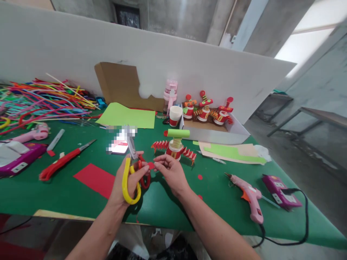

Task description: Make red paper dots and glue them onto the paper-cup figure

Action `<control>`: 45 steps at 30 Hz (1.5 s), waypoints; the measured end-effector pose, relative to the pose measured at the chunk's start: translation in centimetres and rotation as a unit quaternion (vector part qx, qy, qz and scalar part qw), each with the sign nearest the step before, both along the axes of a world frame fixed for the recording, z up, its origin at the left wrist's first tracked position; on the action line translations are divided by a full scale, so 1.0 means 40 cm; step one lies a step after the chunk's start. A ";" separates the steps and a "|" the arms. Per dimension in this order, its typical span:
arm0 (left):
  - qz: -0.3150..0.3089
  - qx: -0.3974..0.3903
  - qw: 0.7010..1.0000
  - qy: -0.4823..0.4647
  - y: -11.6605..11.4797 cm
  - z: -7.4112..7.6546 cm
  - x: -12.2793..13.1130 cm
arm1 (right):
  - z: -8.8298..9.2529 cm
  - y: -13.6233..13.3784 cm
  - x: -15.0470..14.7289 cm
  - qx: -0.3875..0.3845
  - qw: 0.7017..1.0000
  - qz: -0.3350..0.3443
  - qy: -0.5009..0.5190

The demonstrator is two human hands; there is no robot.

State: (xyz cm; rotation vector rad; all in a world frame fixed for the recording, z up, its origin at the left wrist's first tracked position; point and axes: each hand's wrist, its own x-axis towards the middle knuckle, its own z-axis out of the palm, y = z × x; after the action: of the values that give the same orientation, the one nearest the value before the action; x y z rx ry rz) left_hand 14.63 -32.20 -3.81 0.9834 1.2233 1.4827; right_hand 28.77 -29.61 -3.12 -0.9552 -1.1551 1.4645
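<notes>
My left hand [127, 180] is closed round a pair of yellow-handled scissors [130, 169], blades pointing up and away. My right hand [170, 169] pinches a small red paper piece [151, 165] just beside the scissors. Right behind my hands stands a paper-cup figure [175, 148] with a red band, red zigzag arms and a green roll on top.
Red scissors [63, 160] and a red paper sheet [94, 178] lie to the left, a pink glue gun [249, 196] with a black cord to the right. A box [217, 133] of finished figures, green paper [127, 116] and a pile of pipe cleaners [40, 101] sit behind.
</notes>
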 end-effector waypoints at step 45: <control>-0.054 0.008 0.998 0.026 -0.006 0.028 0.002 | 0.015 -0.002 0.020 -0.132 0.986 0.078 0.068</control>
State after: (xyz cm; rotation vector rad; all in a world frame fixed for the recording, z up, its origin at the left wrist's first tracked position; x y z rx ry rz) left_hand 14.70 -32.43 -2.67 1.0884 1.1791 1.3919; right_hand 29.57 -29.68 -2.50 -0.9428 -0.9696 1.8143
